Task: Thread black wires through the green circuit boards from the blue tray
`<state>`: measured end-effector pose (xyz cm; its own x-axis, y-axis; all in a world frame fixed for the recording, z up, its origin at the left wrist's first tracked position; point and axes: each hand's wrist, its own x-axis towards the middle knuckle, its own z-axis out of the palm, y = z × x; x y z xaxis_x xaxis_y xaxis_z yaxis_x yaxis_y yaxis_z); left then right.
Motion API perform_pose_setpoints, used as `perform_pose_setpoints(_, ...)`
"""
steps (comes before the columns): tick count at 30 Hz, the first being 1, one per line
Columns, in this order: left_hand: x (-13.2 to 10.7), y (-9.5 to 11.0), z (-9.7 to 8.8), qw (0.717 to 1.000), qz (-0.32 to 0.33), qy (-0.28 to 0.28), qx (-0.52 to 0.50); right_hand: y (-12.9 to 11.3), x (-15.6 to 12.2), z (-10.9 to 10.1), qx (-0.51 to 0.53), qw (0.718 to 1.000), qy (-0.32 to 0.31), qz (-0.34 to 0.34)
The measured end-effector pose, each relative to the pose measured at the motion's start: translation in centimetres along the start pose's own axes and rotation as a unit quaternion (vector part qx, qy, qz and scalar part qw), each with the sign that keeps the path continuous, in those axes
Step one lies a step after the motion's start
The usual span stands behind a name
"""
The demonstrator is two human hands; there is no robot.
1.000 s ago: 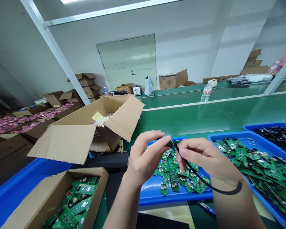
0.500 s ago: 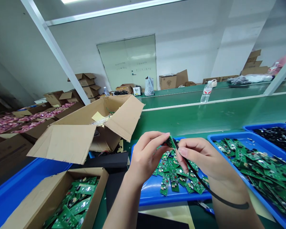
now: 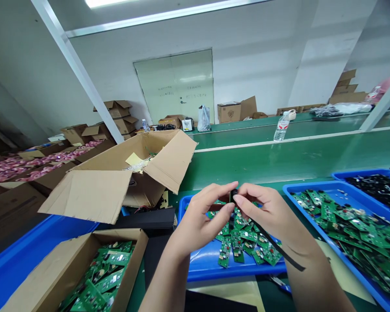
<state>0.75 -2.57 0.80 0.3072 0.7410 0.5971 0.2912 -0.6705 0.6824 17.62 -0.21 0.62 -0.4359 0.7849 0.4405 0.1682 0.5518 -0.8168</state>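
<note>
Above a blue tray (image 3: 237,274) of loose green circuit boards (image 3: 237,246), my two hands meet at the fingertips. My left hand (image 3: 199,219) pinches a small circuit board (image 3: 231,197), turned nearly edge-on and mostly covered by fingers. Thumb and forefinger of my right hand (image 3: 271,212) are closed on a thin, flexible black strip (image 3: 284,255) at the board's edge. The strip's loose tail runs back under the right hand and across the wrist. Whether the strip is stuck to the board is hidden by the fingers.
A cardboard box (image 3: 137,242) of boards stands at lower left, with a large open carton (image 3: 94,190) behind it. On the right are a blue tray (image 3: 287,187) heaped with boards and another with black parts (image 3: 377,186). Blue-handled pliers (image 3: 281,284) lie in front.
My right hand has moved up and left to the board's top end, and the strip's tail has drawn along with it. The board has turned more edge-on in my left hand.
</note>
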Motion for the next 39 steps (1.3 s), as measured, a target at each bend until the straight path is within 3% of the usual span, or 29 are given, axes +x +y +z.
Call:
perform_pose_setpoints(4, 0.2, 0.2, 0.5, 0.996, -0.084, 0.032, 0.020, 0.2, -0.1, 0.1, -0.088, 0.996, 0.003, -0.022)
perform_pose_setpoints(7, 0.4, 0.0, 0.8, 0.994, -0.105, 0.031, 0.013, 0.5, -0.1, 0.3, -0.142, 0.989, 0.000, -0.045)
perform_pose_setpoints(11, 0.2, 0.0, 1.0, 0.995, -0.098, 0.023, -0.006, 1.0, 0.2, 0.9, -0.203, 0.961, 0.088, -0.165)
perform_pose_setpoints(13, -0.1, 0.2, 1.0, 0.995, -0.096, 0.029, -0.028, 1.4, 0.4, 0.9, -0.188, 0.948, 0.111, -0.234)
perform_pose_setpoints(15, -0.3, 0.6, 0.8, 0.993, -0.096, 0.040, -0.057, 1.7, 0.5, 0.5, -0.107, 0.956, 0.082, -0.260)
perform_pose_setpoints(18, -0.4, 0.8, 0.1, 0.988, -0.099, 0.077, -0.085, 1.8, 0.3, -0.6, 0.023, 0.983, 0.010, -0.181)
perform_pose_setpoints(22, 0.2, 0.1, -0.3, 0.980, -0.114, 0.121, -0.112, 1.1, -0.1, -0.7, 0.045, 0.999, -0.015, -0.015)
perform_pose_setpoints(28, 0.7, -2.0, 1.0, 0.974, -0.110, 0.179, -0.085, 1.1, 0.1, 1.1, 0.046, 0.997, 0.001, 0.060)
perform_pose_setpoints(31, 0.8, -2.8, 0.6, 0.986, -0.114, 0.118, -0.032, 1.9, 0.3, 1.0, 0.042, 0.996, -0.004, 0.081)
perform_pose_setpoints(34, 1.0, -4.3, -1.0, 0.984, -0.173, -0.025, 0.044, 3.4, 0.2, -0.1, -0.027, 0.994, -0.019, 0.106)
perform_pose_setpoints(36, 1.0, -6.3, -2.2, 0.944, -0.267, -0.118, 0.151, 5.1, -0.4, -1.7, -0.135, 0.979, -0.009, 0.150)
perform_pose_setpoints(39, 0.6, -9.9, -3.5, 0.897, -0.354, -0.143, 0.223, 8.3, -2.7, -5.5, -0.294, 0.913, 0.064, 0.275)
